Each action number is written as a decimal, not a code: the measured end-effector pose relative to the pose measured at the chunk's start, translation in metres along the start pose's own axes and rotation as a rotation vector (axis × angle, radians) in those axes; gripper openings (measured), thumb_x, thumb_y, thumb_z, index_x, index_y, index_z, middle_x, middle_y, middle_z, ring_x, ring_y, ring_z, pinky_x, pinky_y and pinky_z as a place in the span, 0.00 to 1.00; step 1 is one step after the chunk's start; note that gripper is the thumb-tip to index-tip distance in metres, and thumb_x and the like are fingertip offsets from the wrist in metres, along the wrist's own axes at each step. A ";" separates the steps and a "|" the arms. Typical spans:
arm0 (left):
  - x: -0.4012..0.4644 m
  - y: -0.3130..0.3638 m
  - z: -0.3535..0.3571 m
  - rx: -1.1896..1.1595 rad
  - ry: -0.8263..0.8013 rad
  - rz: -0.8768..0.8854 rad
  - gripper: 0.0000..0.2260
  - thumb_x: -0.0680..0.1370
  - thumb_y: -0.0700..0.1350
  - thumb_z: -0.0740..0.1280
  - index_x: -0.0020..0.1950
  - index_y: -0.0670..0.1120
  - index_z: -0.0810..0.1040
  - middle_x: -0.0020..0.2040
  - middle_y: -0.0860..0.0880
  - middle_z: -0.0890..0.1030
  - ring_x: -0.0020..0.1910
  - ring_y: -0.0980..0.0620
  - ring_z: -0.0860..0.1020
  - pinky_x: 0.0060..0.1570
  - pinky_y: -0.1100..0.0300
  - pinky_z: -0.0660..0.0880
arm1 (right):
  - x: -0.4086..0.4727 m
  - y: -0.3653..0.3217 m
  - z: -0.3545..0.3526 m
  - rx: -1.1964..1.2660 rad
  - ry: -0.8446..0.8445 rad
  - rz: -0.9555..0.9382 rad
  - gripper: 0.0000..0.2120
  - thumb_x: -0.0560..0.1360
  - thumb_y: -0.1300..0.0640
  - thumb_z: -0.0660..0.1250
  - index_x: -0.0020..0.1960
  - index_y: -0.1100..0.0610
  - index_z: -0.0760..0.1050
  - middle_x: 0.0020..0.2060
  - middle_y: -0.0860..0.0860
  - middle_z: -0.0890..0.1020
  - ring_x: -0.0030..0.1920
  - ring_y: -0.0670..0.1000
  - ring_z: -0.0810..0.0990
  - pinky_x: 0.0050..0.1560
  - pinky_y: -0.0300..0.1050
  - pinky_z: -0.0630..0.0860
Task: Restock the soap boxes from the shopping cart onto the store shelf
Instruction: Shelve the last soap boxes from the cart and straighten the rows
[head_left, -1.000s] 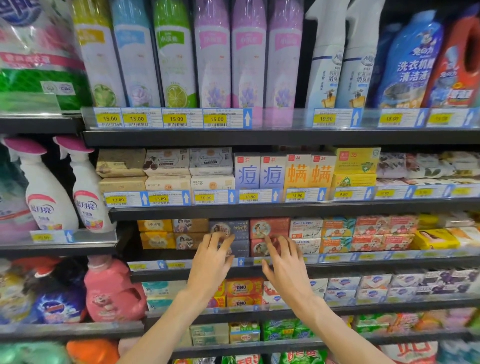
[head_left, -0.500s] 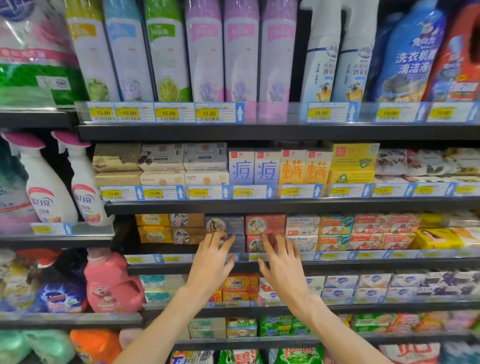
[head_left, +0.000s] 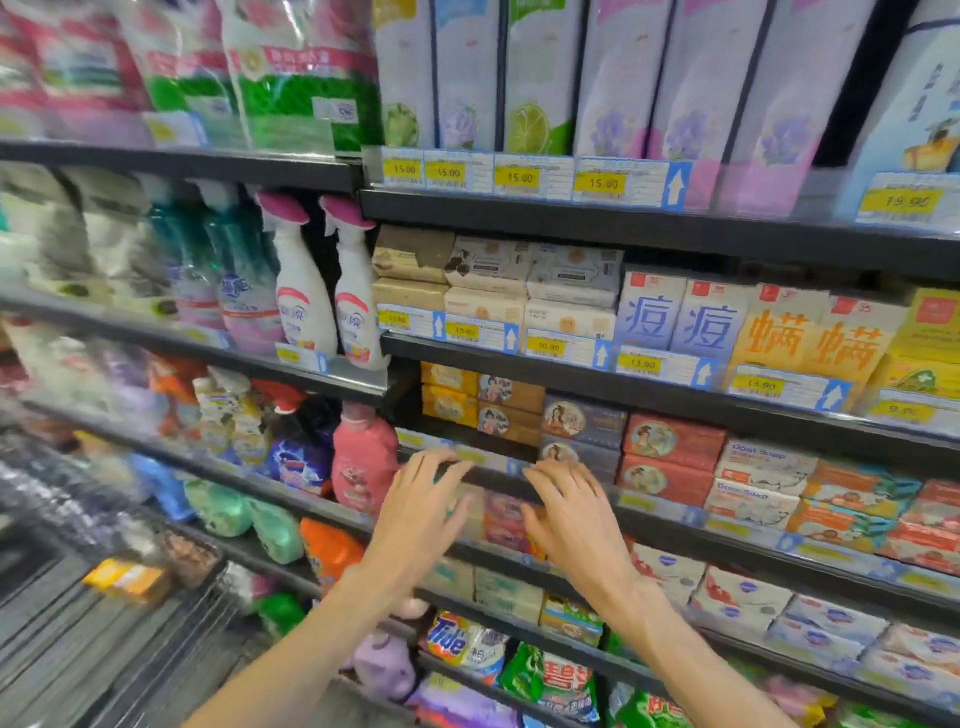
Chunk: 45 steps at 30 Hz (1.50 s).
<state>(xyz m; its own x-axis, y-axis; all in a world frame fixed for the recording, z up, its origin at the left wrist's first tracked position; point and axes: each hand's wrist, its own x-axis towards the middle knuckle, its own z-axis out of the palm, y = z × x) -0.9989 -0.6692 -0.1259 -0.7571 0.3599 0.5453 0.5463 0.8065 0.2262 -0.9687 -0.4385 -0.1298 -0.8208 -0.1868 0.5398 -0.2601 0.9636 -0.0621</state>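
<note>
My left hand (head_left: 421, 512) and right hand (head_left: 576, 514) were spread wide and empty, fingertips at the front edge of the dark metal store shelf (head_left: 498, 480); just behind that edge sat stacked dark blue portrait-printed cardboard soap boxes (head_left: 584, 422) beside red ones (head_left: 672, 441)

Two white spray bottles (head_left: 324, 291) upright; pink detergent bottle (head_left: 362, 457) on lower tier.

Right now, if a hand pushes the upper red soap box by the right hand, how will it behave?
The upper red soap box looks like stiff carton, so it probably slides rather than bends. It sits flat on the lower red box, so tipping seems unlikely, though it may shift across it.
</note>
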 end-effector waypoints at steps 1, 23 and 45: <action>-0.012 -0.014 -0.009 0.021 -0.004 -0.026 0.18 0.80 0.51 0.65 0.69 0.51 0.74 0.66 0.51 0.73 0.67 0.50 0.70 0.65 0.54 0.71 | 0.005 -0.011 0.008 -0.004 -0.015 -0.030 0.21 0.73 0.51 0.70 0.65 0.55 0.76 0.62 0.53 0.79 0.65 0.56 0.76 0.67 0.54 0.72; -0.385 -0.387 -0.306 0.433 -0.058 -0.622 0.24 0.79 0.60 0.60 0.71 0.49 0.72 0.67 0.47 0.73 0.66 0.44 0.73 0.65 0.50 0.73 | 0.099 -0.577 0.135 0.269 -0.385 -0.729 0.27 0.69 0.39 0.67 0.62 0.54 0.77 0.52 0.53 0.83 0.50 0.55 0.83 0.49 0.49 0.81; -0.373 -0.716 -0.371 0.331 -0.268 -0.778 0.28 0.81 0.63 0.55 0.79 0.53 0.61 0.77 0.51 0.65 0.77 0.49 0.62 0.77 0.54 0.58 | 0.283 -0.854 0.326 0.332 -0.540 -0.736 0.33 0.79 0.38 0.56 0.80 0.50 0.54 0.77 0.49 0.61 0.77 0.50 0.59 0.77 0.47 0.54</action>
<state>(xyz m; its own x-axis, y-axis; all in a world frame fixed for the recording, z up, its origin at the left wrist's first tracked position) -0.9750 -1.5553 -0.1916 -0.9520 -0.2826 0.1179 -0.2583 0.9479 0.1867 -1.1447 -1.3762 -0.1982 -0.4964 -0.8638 0.0857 -0.8643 0.4826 -0.1417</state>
